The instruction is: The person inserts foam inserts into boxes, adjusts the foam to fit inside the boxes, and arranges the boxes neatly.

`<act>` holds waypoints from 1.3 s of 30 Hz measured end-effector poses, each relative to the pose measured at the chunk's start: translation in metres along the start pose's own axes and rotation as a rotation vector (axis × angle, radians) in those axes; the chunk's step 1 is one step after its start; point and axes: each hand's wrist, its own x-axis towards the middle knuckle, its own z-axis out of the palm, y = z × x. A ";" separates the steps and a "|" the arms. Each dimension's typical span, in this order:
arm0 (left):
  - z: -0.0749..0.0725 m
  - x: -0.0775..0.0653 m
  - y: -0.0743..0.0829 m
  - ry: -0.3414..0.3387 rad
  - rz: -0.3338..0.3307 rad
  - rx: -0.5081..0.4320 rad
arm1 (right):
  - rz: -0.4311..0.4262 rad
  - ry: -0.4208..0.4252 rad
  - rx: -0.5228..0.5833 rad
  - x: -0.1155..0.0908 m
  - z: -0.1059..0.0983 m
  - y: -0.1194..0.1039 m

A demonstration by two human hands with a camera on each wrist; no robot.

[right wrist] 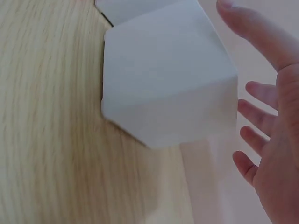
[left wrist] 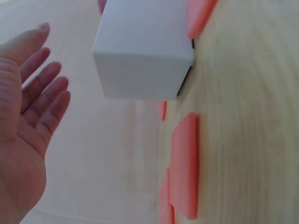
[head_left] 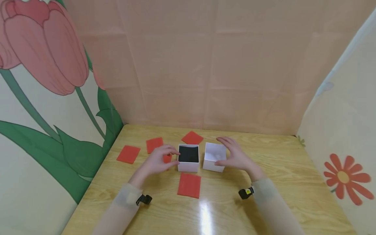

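Two small white boxes stand side by side on the wooden table. Black material shows inside the left box [head_left: 188, 167], while the right box [head_left: 214, 164] is open at the top with a white inside. My left hand [head_left: 157, 160] is at the left box's left side, thumb and fingers spread apart. In the left wrist view, a gap shows between that hand [left wrist: 28, 121] and the box [left wrist: 145, 56]. My right hand [head_left: 236, 156] curves loosely around the right box's right side, its thumb overlapping the front wall in the head view. Its fingers spread beside the box [right wrist: 168, 70] in the right wrist view.
Several flat red squares lie around the boxes: one in front [head_left: 189, 185], one behind [head_left: 192, 137], others to the left, including a far-left square [head_left: 128, 154]. One square is partly hidden by my left hand. A pink cloth backdrop [head_left: 205, 65] hangs behind the table [head_left: 273, 169].
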 end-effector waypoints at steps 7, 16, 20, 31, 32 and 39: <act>0.007 -0.012 0.008 -0.102 0.098 -0.081 | 0.023 0.024 -0.001 -0.014 0.000 0.011; 0.031 -0.015 0.016 -0.384 0.182 0.058 | 0.081 -0.005 -0.017 -0.023 0.003 0.019; 0.043 -0.018 0.016 -0.461 0.119 0.154 | 0.086 -0.009 -0.015 -0.025 0.005 0.021; 0.055 -0.025 0.011 -0.496 0.027 0.167 | 0.105 -0.026 0.018 -0.027 0.007 0.024; 0.055 -0.025 0.011 -0.500 0.021 0.167 | 0.106 -0.025 0.020 -0.027 0.008 0.024; 0.056 -0.025 0.009 -0.537 0.014 0.202 | 0.100 -0.020 0.019 -0.026 0.009 0.026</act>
